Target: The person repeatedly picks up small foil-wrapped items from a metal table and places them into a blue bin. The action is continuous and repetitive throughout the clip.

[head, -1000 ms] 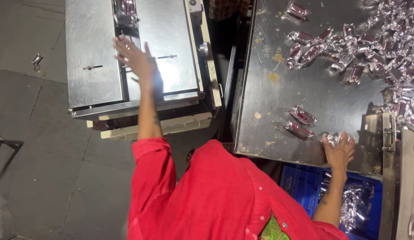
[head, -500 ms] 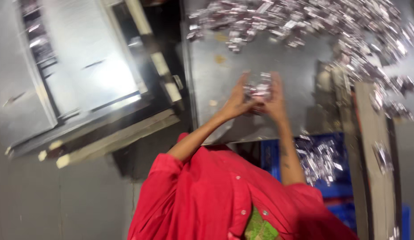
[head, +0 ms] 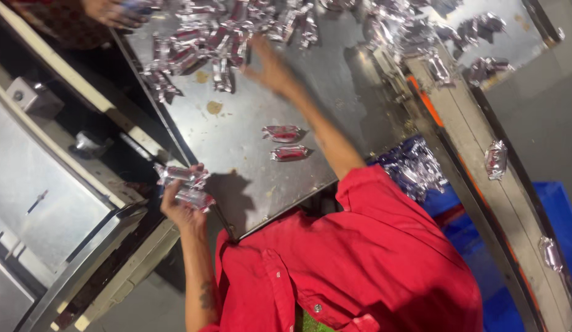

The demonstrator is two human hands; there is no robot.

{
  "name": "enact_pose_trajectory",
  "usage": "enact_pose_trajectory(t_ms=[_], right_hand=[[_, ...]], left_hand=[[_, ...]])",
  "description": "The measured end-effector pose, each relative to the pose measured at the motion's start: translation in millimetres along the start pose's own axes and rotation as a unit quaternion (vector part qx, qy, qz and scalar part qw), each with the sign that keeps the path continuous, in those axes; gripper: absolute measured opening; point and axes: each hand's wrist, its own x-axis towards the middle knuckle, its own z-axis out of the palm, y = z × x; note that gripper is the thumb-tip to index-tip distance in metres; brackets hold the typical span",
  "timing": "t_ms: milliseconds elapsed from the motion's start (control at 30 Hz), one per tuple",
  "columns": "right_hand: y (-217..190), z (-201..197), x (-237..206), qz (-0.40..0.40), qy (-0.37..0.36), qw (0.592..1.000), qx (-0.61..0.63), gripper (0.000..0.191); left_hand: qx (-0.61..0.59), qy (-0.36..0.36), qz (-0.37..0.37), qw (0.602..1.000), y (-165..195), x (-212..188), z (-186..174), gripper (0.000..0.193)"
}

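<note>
My left hand (head: 180,201) is closed around a small bunch of silver-and-red wrapped packets (head: 183,181), held over the left edge of the steel table (head: 249,178). My right hand (head: 270,66) stretches far across the table with fingers spread and nothing in it, blurred, just beside a big heap of the same packets (head: 200,43). Two single packets (head: 285,133) lie on the bare steel between my arms. My red sleeves and shirt (head: 360,264) fill the bottom of the view.
Another person's hand (head: 114,11) works at the heap's far left corner. A steel machine (head: 46,203) stands left of the table. To the right run a slanted rail with stray packets (head: 495,158) and a blue crate (head: 544,209) with packets (head: 415,166).
My hands were together over the table holding packets. Now the left has pulled back to the table's edge with them, and the right has reached out to the heap.
</note>
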Motion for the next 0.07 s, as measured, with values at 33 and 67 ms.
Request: enact_pose_trajectory(t_ms=[33, 67], right_hand=[[-6.4, -5.7, 14.4, 0.113, -0.028, 0.992, -0.039, 0.084], [-12.8, -18.0, 43.5, 0.218, -0.058, 0.971, -0.079, 0.082]], left_hand=[[-0.075, 0.013, -0.015, 0.997, 12.3, -1.4, -2.1, 0.052], [-0.153, 0.026, -0.024, 0.988, 27.0, -4.8, -6.7, 0.055]])
